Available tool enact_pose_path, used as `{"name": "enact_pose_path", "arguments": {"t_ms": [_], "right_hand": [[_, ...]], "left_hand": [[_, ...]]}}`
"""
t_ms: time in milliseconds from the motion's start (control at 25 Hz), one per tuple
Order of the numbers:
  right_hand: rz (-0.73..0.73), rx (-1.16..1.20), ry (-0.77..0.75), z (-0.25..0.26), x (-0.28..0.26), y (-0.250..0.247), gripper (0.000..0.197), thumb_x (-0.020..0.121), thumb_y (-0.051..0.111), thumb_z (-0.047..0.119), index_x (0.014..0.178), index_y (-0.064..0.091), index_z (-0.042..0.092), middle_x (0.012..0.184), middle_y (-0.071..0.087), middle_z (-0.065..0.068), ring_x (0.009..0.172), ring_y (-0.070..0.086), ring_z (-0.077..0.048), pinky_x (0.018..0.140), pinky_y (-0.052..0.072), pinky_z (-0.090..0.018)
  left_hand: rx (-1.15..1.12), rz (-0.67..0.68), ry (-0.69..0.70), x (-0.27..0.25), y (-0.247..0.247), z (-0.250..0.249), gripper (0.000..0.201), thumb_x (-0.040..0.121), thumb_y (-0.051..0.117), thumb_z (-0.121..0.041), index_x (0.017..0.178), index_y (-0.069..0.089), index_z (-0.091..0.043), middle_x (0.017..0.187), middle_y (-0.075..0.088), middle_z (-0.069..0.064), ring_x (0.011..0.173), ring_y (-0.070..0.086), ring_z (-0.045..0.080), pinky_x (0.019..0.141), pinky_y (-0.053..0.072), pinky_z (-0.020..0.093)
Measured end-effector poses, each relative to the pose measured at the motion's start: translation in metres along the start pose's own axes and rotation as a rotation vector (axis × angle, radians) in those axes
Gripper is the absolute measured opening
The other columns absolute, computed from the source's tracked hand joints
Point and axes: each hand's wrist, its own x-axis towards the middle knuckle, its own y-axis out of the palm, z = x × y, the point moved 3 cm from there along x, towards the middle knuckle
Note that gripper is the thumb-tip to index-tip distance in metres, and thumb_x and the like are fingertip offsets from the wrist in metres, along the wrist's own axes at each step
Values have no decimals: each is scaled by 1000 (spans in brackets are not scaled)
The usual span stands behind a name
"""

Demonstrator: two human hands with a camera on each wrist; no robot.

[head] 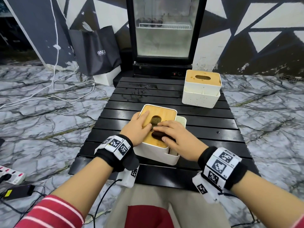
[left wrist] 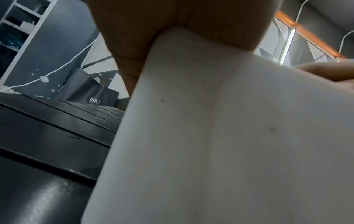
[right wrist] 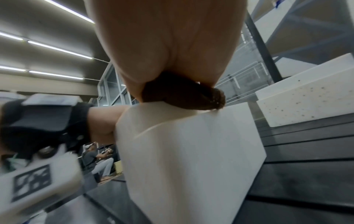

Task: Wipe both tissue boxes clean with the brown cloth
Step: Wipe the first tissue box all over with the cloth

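Note:
The near tissue box [head: 164,153], white with a bamboo lid, stands mid-table. My left hand [head: 139,127] lies flat on the lid's left side, fingers straight, steadying it. On the lid's near part my right hand [head: 174,135] presses the brown cloth [head: 157,135] down with flat fingers. The right wrist view shows the cloth [right wrist: 184,94] bunched under my palm on the box's top edge [right wrist: 191,151]. The left wrist view is filled by the box's white wall [left wrist: 220,136]. The second tissue box [head: 202,88] stands untouched at the far right, its side speckled [right wrist: 306,103].
The boxes stand on a low black slatted table [head: 205,129] with wet specks [head: 141,91] at its far end. A glass-door fridge [head: 164,30] stands behind it and a black bag [head: 97,50] to the left. White cables and a power strip [head: 9,175] lie on the marble floor.

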Motion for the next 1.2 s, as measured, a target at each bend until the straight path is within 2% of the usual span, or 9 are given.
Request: {"name": "enact_pose_path", "arguments": {"t_ms": [360,520,560,640,680,760,920,1040,1200], "right_hand": [[0,-47,117,-32,32,-23,39,95,44,16,133,43,21,141,39,-2,130,28,-18,105,13,-22],[-15,-38,135,-31,31,-22,39,94,44,17,133,43,21,140,40,-2,130,29,-17,106,14,-22],[-21,-35,142,-31,31,-21,39,94,44,17,133,43,21,139,40,-2,129,29,-18,106,14,-23],[-40,-27,153,-32,32,-20,39,94,45,16,133,44,20,138,41,-3,129,30,-19,107,15,-24],[-45,-26,157,-33,33,-19,39,94,45,16,132,44,20,138,42,-3,129,30,-20,107,15,-25],[-45,-30,158,-33,33,-18,39,93,46,16,132,45,20,138,42,-4,129,31,-21,108,16,-27],[-43,-17,169,-32,23,-24,39,93,47,17,132,45,20,137,43,-3,129,32,-20,108,16,-26],[-56,20,183,-31,8,-29,39,92,49,16,131,47,21,134,46,-1,126,34,-19,105,17,-23],[-38,34,163,-28,-11,-29,40,91,51,15,130,49,22,131,49,0,122,36,-18,102,19,-20]], "left_hand": [[24,31,-5,0,0,-2,57,98,38,-39,150,16,-29,156,14,-1,133,37,23,105,35,33],[127,-30,11,-6,-4,-5,55,98,34,-43,149,22,-26,157,13,4,139,27,25,111,25,33],[206,-92,40,-11,-7,-8,55,97,30,-49,146,28,-25,157,16,6,139,27,26,111,24,35],[326,-154,88,-24,-6,-23,76,82,12,-69,140,38,-26,153,27,3,137,29,24,110,24,38],[367,-120,89,-31,-1,-30,90,72,6,-78,141,36,-28,152,28,1,138,26,22,111,21,41],[415,-15,49,-42,12,-40,103,65,17,-89,147,22,-27,156,17,0,144,12,21,114,9,50],[408,63,54,-45,9,-43,95,75,48,-72,150,10,-26,159,4,-2,146,1,19,115,-1,53],[368,77,80,-42,-7,-34,88,78,58,-58,149,15,-29,158,12,-6,145,12,13,115,-3,52],[369,16,70,-33,-25,-11,67,86,57,-49,145,30,-31,154,24,-13,139,29,9,114,-2,53]]}}
